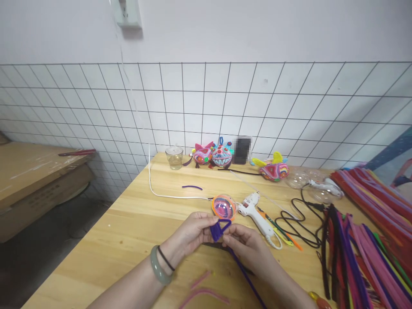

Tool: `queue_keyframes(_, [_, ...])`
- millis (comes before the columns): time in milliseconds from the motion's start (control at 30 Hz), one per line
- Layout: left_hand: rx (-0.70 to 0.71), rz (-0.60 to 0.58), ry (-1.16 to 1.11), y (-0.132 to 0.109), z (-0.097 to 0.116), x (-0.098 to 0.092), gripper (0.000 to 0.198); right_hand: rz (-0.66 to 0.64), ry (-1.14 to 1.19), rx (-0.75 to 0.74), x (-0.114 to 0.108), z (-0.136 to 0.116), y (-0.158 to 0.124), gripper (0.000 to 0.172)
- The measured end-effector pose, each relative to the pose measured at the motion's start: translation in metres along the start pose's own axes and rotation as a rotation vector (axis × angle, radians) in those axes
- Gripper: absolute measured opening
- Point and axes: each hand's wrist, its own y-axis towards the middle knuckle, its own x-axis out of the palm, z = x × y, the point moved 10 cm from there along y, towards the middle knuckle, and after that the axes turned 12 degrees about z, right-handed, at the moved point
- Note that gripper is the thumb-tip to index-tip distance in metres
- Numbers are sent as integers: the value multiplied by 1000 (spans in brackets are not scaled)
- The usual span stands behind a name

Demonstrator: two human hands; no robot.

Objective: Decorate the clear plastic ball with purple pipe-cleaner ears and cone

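Bench point(128, 231): pale wood, set against a tiled wall.
Pipe-cleaner pile point(370, 214): mixed colours, heaped at the bench's right edge.
Left hand point(189, 234): fingers pinching the folded purple loop from the left; wrist bears a jade bangle.
Right hand point(249, 244): fingers pinching the same loop from the right.
Purple pipe cleaner point(219, 228): bent into a triangle between both hands above the bench, tail trailing toward the viewer.
Hot-glue gun point(255, 210): white, lying just beyond the hands.
Orange-rimmed clear dome point(224, 207): beside the gun's nozzle.

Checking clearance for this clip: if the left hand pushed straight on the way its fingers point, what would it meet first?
Probably the orange-rimmed clear dome just beyond the purple pipe cleaner the left hand pinches; depth is unclear.
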Motion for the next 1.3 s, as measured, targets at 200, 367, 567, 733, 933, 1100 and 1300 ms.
queue_keyframes(200, [-24, -25, 11, 2, -6, 2, 23, 50, -100, -87, 0, -17, -5, 21])
queue_keyframes(367, [-83, -27, -34, 3, -15, 3, 20, 75, -237, -195, -2, -28, -8, 18])
queue_keyframes(567, [-147, -78, -111, 1, -22, 6, 16, 113, -293, -282, -4, -36, -10, 12])
queue_keyframes(733, [-153, -96, -128, 0, -22, 7, 15, 102, -108, -80, -6, -12, -7, 13])
queue_keyframes(933, [-160, -79, -104, 1, -23, 5, 18, 51, -48, -166, -6, -21, -6, 4])
queue_keyframes(1100, [-173, -107, -87, -3, -22, 11, 18, 17, -123, -272, -3, -38, -10, 11])
queue_keyframes(1300, [-169, -107, -79, -6, -20, 14, 14, -25, -177, -314, 1, -43, -12, 11])
